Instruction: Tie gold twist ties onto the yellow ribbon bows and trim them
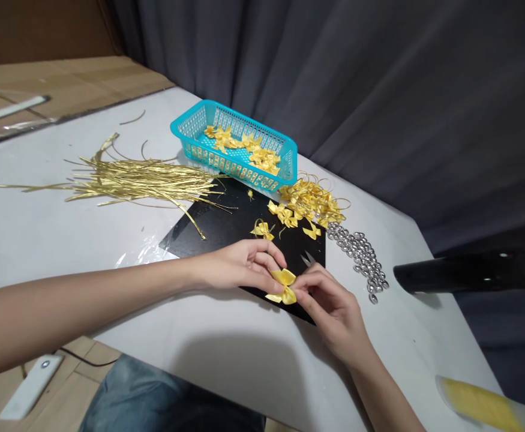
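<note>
A yellow satin ribbon bow is held up over the near edge of the black mat. My left hand pinches its left side between thumb and fingers. From the right, my right hand is closed, thumb and fingertips pressed together at the bow's right edge; whatever is between them is too small to make out. The pointed metal tips of scissors show just behind my right fingers; whether that hand grips them is hidden. On the mat lie a bow with a gold tie and a few other yellow bows.
A turquoise basket holding yellow bows stands at the back. Gold twist ties lie spread at left. Right of the mat are a pile of tied bows and silver beads. A black cylindrical object juts in from the right.
</note>
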{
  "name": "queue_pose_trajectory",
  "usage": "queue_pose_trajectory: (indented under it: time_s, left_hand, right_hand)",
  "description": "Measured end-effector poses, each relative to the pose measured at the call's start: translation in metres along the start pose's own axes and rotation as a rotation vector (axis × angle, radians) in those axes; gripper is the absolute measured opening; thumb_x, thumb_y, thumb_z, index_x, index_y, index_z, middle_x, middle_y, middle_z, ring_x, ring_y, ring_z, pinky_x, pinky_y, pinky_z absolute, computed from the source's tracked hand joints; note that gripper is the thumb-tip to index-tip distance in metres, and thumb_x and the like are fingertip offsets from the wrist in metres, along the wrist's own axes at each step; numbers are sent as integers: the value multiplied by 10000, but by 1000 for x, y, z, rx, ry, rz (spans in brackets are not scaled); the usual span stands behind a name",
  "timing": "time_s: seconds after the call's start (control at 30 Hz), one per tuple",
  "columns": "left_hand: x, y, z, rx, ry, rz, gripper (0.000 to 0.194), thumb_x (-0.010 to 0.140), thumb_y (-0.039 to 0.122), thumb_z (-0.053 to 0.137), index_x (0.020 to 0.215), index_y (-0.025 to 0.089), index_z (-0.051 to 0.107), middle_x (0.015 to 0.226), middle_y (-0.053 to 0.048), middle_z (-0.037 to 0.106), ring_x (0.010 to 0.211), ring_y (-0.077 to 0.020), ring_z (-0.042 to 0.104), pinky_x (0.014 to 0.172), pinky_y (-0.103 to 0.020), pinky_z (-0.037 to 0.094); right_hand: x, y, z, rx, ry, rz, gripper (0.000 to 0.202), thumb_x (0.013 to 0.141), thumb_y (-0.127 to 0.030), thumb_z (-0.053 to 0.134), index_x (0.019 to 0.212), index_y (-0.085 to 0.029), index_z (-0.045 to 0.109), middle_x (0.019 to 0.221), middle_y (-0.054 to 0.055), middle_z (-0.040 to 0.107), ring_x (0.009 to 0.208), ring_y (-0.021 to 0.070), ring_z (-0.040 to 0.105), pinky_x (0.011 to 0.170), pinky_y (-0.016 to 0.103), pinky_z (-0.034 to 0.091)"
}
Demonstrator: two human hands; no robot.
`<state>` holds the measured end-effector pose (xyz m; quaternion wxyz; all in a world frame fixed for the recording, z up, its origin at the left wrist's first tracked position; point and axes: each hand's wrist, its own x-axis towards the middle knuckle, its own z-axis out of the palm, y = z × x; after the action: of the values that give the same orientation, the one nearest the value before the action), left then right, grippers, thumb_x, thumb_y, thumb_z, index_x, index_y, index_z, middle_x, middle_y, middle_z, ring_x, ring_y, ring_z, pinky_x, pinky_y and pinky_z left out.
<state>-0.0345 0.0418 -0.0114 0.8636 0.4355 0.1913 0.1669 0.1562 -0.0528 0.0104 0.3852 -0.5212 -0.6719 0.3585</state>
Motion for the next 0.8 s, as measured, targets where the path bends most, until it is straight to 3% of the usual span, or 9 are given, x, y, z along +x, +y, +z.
queue_pose_trajectory:
  time_s: [0.33, 0.63, 0.8]
  left_hand:
    - [0, 3, 1, -31, 16, 13, 349, 640, 98, 806, 886, 140, 563, 770, 23, 662, 683, -83, 647, 679, -210, 483]
    - [0, 8, 2, -59, 92, 36, 325, 640, 108, 801, 860, 126, 564, 730, 26, 648, 656, -75, 617, 668, -207, 441]
    - [1, 5, 1, -36, 90, 24, 325, 642, 111, 800, 858, 127, 557, 746, 22, 648, 671, -78, 619, 673, -209, 448]
  right_hand:
    - [4, 6, 10, 277, 38, 155, 73, 871, -306, 661, 823, -259, 689, 732, -28, 538, 665, 106, 518, 619, 204, 423]
    - [2, 4, 1, 32, 80, 86, 134, 890, -237, 631, 919, -298, 747, 780, -3, 609, 737, 137, 549, 680, 251, 431]
    - [1, 4, 10, 59, 126, 75, 104, 873, -237, 651, 927, -271, 733, 765, -1, 644, 719, 136, 591, 665, 243, 472]
